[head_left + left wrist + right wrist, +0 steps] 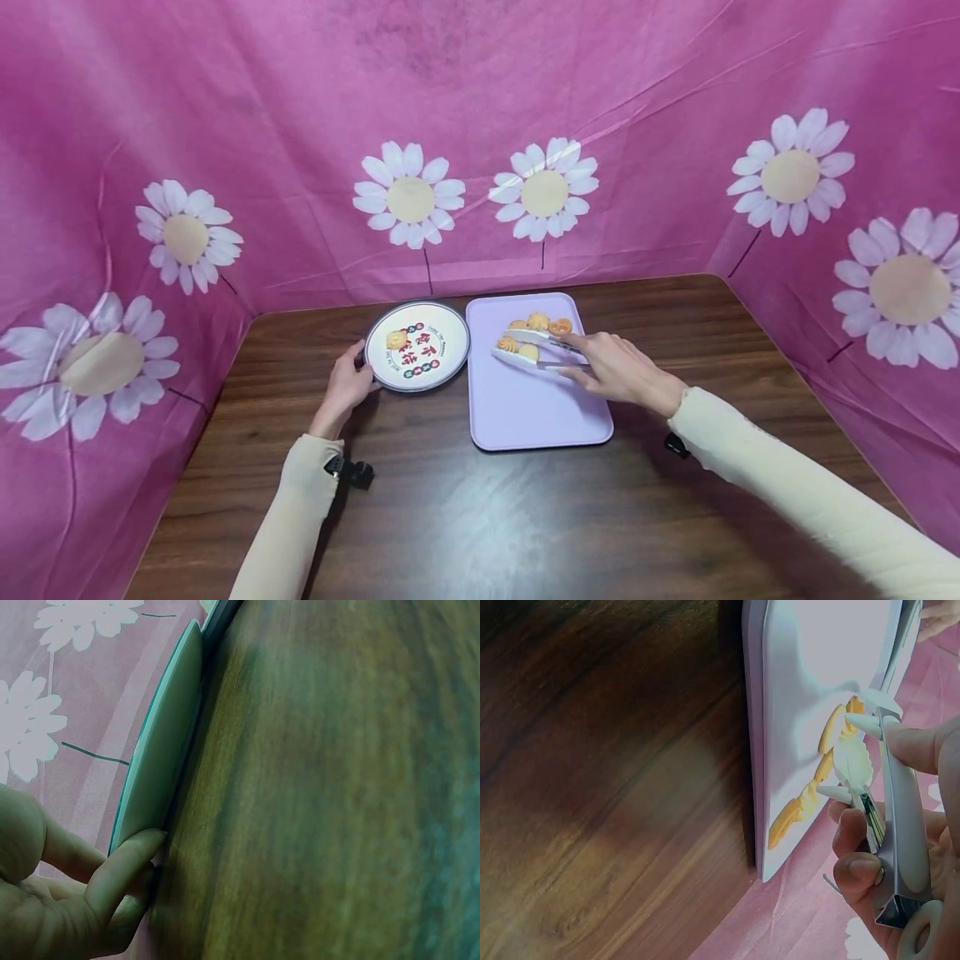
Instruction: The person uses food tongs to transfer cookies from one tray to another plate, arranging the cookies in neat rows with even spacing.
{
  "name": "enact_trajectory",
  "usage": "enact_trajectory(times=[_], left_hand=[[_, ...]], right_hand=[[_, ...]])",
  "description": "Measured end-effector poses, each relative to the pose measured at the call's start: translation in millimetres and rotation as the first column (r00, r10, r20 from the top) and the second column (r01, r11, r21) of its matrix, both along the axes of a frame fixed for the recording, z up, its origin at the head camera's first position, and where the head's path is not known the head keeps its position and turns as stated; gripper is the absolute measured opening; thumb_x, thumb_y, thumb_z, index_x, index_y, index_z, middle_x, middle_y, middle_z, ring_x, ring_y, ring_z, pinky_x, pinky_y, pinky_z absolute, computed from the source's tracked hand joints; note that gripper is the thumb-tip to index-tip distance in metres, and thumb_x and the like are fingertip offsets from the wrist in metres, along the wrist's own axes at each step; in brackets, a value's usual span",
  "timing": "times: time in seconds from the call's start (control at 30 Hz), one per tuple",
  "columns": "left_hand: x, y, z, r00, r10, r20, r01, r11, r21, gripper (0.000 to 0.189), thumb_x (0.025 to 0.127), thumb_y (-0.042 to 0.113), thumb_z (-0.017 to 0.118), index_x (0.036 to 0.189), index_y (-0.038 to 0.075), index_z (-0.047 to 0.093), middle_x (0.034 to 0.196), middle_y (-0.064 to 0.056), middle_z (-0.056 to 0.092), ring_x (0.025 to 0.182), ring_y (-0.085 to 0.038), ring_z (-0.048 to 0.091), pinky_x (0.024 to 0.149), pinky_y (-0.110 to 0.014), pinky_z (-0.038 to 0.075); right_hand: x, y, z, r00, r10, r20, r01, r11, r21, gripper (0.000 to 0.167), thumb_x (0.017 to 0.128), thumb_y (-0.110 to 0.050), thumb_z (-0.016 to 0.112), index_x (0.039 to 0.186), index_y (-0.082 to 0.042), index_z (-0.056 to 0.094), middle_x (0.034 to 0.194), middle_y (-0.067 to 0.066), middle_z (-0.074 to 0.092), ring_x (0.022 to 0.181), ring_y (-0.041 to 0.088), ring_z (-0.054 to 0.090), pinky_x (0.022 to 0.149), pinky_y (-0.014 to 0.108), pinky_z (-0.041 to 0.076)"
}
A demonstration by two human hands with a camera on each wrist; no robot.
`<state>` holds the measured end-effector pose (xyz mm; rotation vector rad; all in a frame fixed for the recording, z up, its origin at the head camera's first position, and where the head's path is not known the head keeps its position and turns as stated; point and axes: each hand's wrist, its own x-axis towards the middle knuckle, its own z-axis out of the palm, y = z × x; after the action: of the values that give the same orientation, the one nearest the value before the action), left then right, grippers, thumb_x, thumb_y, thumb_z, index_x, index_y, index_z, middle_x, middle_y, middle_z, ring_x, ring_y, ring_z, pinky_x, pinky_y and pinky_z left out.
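My left hand point(349, 385) holds the left rim of a round white plate point(442, 367) with a dark edge and red printed characters. One cookie point(397, 340) lies on the plate's left part. In the left wrist view, the fingers curl at the near edge of the plate point(161, 750). My right hand point(626, 371) grips metal tongs point(904, 817) with white tips, reaching over a lilac tray point(540, 417). The tongs' parted tips lie on either side of a swirled cookie point(507, 343) and a round cookie point(528, 351). More cookies point(537, 321) sit just behind them.
Plate and tray stand side by side at the back of a dark wood table point(465, 517). A pink cloth point(300, 125) with white daisies hangs behind and at both sides. Black straps with small devices point(352, 472) are on the wrists over cream sleeves.
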<state>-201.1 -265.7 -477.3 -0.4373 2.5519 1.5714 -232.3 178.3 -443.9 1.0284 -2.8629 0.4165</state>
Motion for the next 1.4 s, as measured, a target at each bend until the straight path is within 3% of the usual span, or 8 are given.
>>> enact_trajectory(times=[0.3, 0.8, 1.1, 1.4], left_hand=[[0.9, 2.1, 0.0, 1.000, 0.006, -0.009, -0.006, 1.000, 0.000, 0.064, 0.104, 0.001, 0.039, 0.165, 0.001, 0.021, 0.163, -0.031, 0.033, 0.117, -0.035, 0.062, 0.082, -0.021, 0.067], [0.4, 1.1, 0.7, 1.000, 0.008, -0.025, -0.008, 1.000, 0.007, 0.064, 0.104, 0.001, 0.038, 0.165, 0.002, 0.021, 0.163, -0.031, 0.033, 0.115, -0.035, 0.062, 0.081, -0.020, 0.067], [0.8, 0.1, -1.3, 1.000, 0.000, -0.013, 0.000, 1.000, -0.017, 0.063, 0.104, 0.001, 0.040, 0.165, 0.002, 0.022, 0.164, -0.030, 0.032, 0.115, -0.033, 0.063, 0.081, -0.019, 0.066], [0.5, 0.5, -1.2, 1.000, 0.007, 0.002, -0.007, 1.000, -0.018, 0.064, 0.106, 0.002, 0.041, 0.166, 0.003, 0.020, 0.165, -0.030, 0.031, 0.121, -0.037, 0.062, 0.088, -0.026, 0.067]], right_hand=[[0.2, 4, 5.2, 1.000, -0.003, 0.008, 0.003, 1.000, 0.003, 0.057, 0.093, -0.037, 0.078, 0.141, -0.009, 0.064, 0.079, 0.002, 0.065, 0.064, 0.015, 0.054, 0.049, 0.033, 0.050], [4.9, 6, -0.9, 0.999, -0.034, -0.008, 0.034, 0.999, -0.006, 0.055, 0.093, -0.036, 0.078, 0.139, -0.009, 0.065, 0.081, 0.006, 0.070, 0.066, 0.015, 0.056, 0.051, 0.034, 0.053], [1.8, 8, -3.6, 1.000, -0.028, -0.012, 0.028, 1.000, -0.014, 0.057, 0.094, -0.037, 0.078, 0.143, -0.013, 0.063, 0.064, -0.005, 0.044, 0.060, 0.013, 0.047, 0.047, 0.026, 0.043], [-6.2, 3, -0.7, 0.998, -0.007, -0.056, 0.005, 0.999, -0.038, 0.053, 0.094, -0.036, 0.077, 0.139, -0.010, 0.064, 0.074, 0.001, 0.064, 0.063, 0.013, 0.052, 0.048, 0.032, 0.051]])
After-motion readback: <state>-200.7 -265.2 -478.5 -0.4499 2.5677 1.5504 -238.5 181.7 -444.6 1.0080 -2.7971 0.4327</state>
